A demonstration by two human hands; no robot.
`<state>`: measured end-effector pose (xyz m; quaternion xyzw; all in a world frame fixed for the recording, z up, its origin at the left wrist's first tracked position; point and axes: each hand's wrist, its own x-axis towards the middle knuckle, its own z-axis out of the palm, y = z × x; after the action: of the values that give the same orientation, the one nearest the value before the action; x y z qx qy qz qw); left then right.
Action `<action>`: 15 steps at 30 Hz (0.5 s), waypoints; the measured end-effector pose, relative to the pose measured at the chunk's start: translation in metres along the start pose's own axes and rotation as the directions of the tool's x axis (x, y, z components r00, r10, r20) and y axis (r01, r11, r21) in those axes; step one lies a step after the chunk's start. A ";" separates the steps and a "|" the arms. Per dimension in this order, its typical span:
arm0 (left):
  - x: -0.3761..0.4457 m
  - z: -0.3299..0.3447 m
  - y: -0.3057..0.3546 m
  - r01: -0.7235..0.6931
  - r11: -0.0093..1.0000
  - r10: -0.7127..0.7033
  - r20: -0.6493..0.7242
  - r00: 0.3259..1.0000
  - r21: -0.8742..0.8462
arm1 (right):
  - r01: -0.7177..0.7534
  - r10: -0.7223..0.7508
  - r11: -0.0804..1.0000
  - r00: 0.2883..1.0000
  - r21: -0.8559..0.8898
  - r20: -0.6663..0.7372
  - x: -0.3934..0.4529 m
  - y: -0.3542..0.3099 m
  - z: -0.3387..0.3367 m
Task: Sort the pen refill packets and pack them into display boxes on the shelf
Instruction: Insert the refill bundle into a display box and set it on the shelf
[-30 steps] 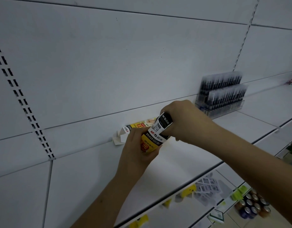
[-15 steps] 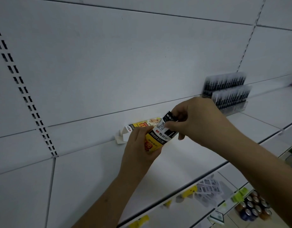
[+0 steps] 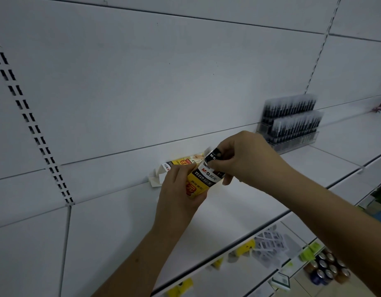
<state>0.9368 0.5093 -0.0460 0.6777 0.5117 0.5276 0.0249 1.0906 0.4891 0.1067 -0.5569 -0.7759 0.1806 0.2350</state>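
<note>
at the centre of the frame a small yellow, white and black refill box (image 3: 203,179) is held tilted above a white shelf (image 3: 125,211), its black top flap (image 3: 214,156) lifted. the left hand (image 3: 178,196) wraps round the box's lower yellow end, its grip grasping the carton from below; the right hand (image 3: 243,159) comes in from the right of the frame, its grip pinching the black flap between thumb and fingertips. just behind the held box, against the white back panel (image 3: 163,82), a second carton (image 3: 181,162) of the same colours lies on its side on the shelf with white end flaps (image 3: 156,176) splayed open toward the left. further right along the same shelf, well apart from the hands, a clear display tray (image 3: 292,125) stands packed with two tiers of dark-tipped pen refills. slotted uprights (image 3: 33,127) run diagonally down the left of the frame. below the shelf edge, at the lower right, yellow price tags (image 3: 245,247) hang over lower shelves, and a cluster of cans (image 3: 326,269) sits near the bottom right corner.
</note>
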 end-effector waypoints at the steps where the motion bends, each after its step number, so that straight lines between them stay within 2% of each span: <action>1: 0.000 0.000 0.000 -0.005 1.000 0.005 -0.003 1.000 0.005 | 0.005 -0.005 1.000 1.000 -0.018 -0.005 0.001 -0.001 0.001; 6: -0.003 0.000 0.000 -0.042 0.999 0.042 -0.012 0.999 0.026 | 0.010 -0.006 0.996 0.999 -0.093 0.042 0.003 -0.005 0.005; 10: -0.005 0.000 -0.001 -0.068 0.997 0.068 0.005 0.998 0.047 | -0.025 0.031 0.999 0.991 -0.043 0.128 0.011 -0.001 0.004; 15: -0.005 -0.001 -0.001 -0.090 0.993 0.084 0.072 0.994 0.080 | 0.000 0.034 0.977 0.987 -0.213 0.155 0.015 0.005 0.007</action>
<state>0.9362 0.5055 -0.0495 0.7175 0.5020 0.4829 -0.0087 1.0867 0.5047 0.1003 -0.5694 -0.8021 0.1425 0.1104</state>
